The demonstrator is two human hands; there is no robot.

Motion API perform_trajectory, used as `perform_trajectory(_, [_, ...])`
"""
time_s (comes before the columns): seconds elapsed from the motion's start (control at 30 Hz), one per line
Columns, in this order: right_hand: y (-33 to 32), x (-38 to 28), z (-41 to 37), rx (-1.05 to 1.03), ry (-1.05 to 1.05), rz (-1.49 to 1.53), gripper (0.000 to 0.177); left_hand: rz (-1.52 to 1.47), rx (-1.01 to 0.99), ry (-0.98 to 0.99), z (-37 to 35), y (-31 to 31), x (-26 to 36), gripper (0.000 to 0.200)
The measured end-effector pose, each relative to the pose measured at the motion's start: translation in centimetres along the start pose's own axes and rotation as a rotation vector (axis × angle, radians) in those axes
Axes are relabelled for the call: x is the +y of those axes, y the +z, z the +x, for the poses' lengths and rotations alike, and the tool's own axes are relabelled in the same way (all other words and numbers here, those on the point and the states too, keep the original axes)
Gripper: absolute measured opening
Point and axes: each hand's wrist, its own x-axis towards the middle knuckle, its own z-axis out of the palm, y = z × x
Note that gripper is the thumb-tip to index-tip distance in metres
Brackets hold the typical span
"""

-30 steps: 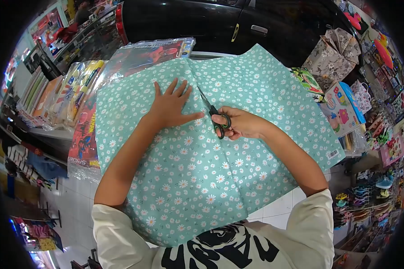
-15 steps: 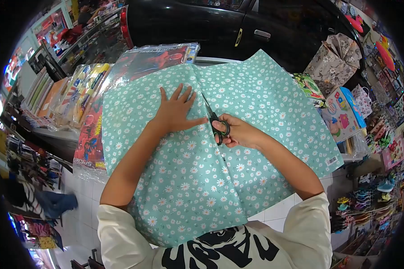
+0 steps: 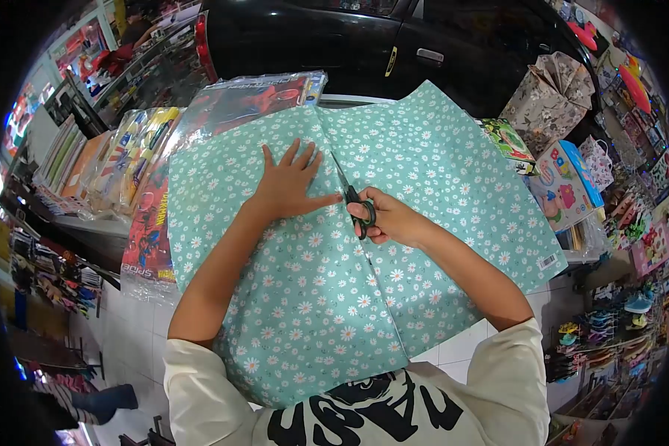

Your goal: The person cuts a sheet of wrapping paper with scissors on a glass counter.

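Observation:
A large sheet of green wrapping paper (image 3: 297, 297) printed with white daisies spreads across the surface in front of me. My left hand (image 3: 290, 184) lies flat on it with fingers spread, the thumb pointing toward the scissors. In my right hand (image 3: 383, 215) is a pair of black-handled scissors (image 3: 347, 184), fingers wrapped through the handles. The blades point away from me along a line running down the middle of the paper, and look nearly closed. Below the scissors this line shows as a slit down to the near edge. A barcode (image 3: 547, 261) marks the right corner.
Plastic-wrapped Spider-Man packs (image 3: 253, 100) lie under the paper's far left side, beside wrapped rolls (image 3: 137, 149). At the right stand a toy box (image 3: 565, 186) and a floral gift bag (image 3: 546, 100). A black vehicle (image 3: 312, 44) is behind. Someone's jeans-clad leg (image 3: 108, 401) shows lower left.
The scissor blades have come closer together. Both hands stay in nearly the same place. The person at lower left has moved downward in view.

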Motion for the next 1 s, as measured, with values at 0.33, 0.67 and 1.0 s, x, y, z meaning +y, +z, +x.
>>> perform_trajectory(0.33, [0.5,-0.9,-0.3,0.033,0.042,0.027,0.051,-0.058,0.083,0.034,0.1,1.1,-0.6,0.099])
perform_trajectory(0.67, [-0.4,-1.5,0.8,-0.025,0.067,0.087,0.053,-0.070,0.076,0.031,0.2,1.0,-0.5,0.099])
perform_trajectory(1.0, [-0.5,-2.0,1.3,-0.011,0.101,-0.089,0.056,-0.090,0.072,0.032,-0.1,0.7,-0.5,0.098])
